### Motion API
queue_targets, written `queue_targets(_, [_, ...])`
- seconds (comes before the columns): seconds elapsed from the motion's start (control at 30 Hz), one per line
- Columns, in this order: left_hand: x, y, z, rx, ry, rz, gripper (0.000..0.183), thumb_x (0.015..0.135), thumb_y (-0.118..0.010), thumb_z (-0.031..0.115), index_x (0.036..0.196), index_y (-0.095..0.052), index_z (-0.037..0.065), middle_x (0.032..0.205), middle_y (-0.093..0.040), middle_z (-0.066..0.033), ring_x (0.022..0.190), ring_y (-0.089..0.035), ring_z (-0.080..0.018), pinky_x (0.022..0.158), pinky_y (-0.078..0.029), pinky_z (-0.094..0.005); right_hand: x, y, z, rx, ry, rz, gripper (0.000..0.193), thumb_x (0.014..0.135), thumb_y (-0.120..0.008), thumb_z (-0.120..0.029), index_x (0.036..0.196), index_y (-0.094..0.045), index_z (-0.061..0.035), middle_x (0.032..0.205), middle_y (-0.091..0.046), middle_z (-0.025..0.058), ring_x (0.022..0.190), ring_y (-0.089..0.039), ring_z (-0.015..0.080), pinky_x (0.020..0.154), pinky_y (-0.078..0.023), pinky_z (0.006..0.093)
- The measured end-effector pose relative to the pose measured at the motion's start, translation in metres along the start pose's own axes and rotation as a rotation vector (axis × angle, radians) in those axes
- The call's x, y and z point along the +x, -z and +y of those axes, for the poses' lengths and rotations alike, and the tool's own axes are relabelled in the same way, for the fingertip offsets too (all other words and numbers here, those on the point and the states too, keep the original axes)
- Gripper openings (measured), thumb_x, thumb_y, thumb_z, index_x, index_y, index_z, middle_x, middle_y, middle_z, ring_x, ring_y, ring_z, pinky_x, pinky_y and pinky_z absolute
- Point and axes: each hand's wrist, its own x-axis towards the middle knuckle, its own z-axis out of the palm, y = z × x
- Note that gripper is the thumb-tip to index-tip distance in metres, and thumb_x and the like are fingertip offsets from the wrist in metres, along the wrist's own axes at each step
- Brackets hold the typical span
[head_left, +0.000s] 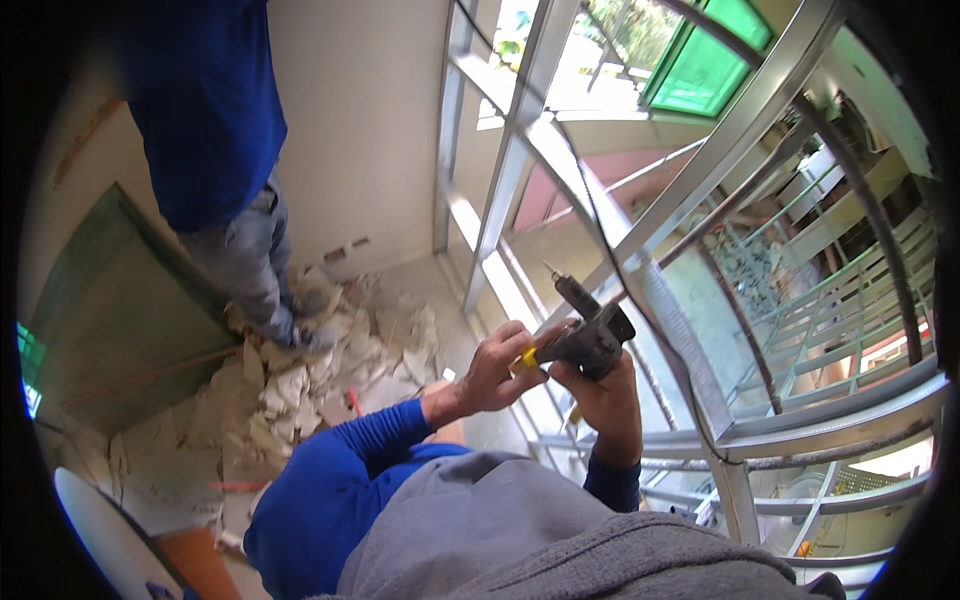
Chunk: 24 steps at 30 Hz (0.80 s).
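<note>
Left grip (497, 366) is pinching the yellow part (527, 359) beside it; right grip (606, 398) is clasping the black drill (594, 343), ideally bracing firmly.

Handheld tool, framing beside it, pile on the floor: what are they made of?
Handheld tool: probably hard plastic or coated metal; the dark, mostly matte surface leaves it open.
Framing: bare metal, likely galvanized steel; silvery grey with bright glare.
Pile: probably broken plasterboard or plaster; pale, matte, flat pieces with ragged edges.
</note>
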Motion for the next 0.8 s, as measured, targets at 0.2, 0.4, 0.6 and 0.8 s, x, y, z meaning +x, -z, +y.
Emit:
queue_targets(0.2, [0.071, 0.041, 0.016, -0.08, -0.267, 0.141, 0.041, 0.087, -0.077, 0.036, 0.098, -0.062, -0.001, 0.079, -0.053, -0.014, 0.068, -0.053, -0.0306, 0.06, -0.042, -0.0414, 0.039, -0.02, -0.062, 0.088, 0.094, 0.145, 0.025, 0.085, -0.073, 0.0, 0.11, -0.071, 0.0004, 0.105, -0.073, 0.0078, 0.097, -0.069, 0.0173, 0.09, -0.055, 0.0322])
queue_targets(0.4, [0.152, 0.106, 0.032, -0.063, -0.432, 0.147, 0.038, 0.089, -0.077, 0.037, 0.091, -0.06, 0.002, 0.079, -0.049, -0.0122, 0.066, -0.05, -0.0286, 0.058, -0.041, -0.0405, 0.1, -0.045, -0.119, 0.133, 0.292, 0.26, 0.041, 0.084, -0.078, -0.009, 0.118, -0.061, 0.006, 0.112, -0.07, 0.0163, 0.105, -0.068, 0.0221, 0.099, -0.053, 0.0366])
queue_targets(0.6, [0.244, 0.172, 0.066, -0.071, -0.599, 0.092, 0.041, 0.091, -0.075, 0.039, 0.088, -0.053, 0.005, 0.08, -0.044, -0.0118, 0.066, -0.045, -0.0283, 0.059, -0.039, -0.0409, 0.161, -0.058, -0.189, -0.025, 0.528, 0.313, 0.076, 0.084, -0.085, -0.039, 0.132, -0.052, 0.0096, 0.114, -0.068, 0.0213, 0.107, -0.067, 0.0271, 0.104, -0.05, 0.041])
queue_targets(0.8, [0.326, 0.205, 0.1, -0.28, -0.551, 0.055, 0.042, 0.099, -0.062, 0.026, 0.127, -0.059, -0.005, 0.086, -0.057, -0.0176, 0.072, -0.057, -0.0309, 0.065, -0.044, -0.04, 0.222, -0.059, -0.26, -0.08, 0.554, 0.407, 0.065, 0.091, -0.077, -0.022, 0.141, -0.047, 0.0053, 0.122, -0.066, 0.0188, 0.11, -0.067, 0.024, 0.102, -0.052, 0.0406])
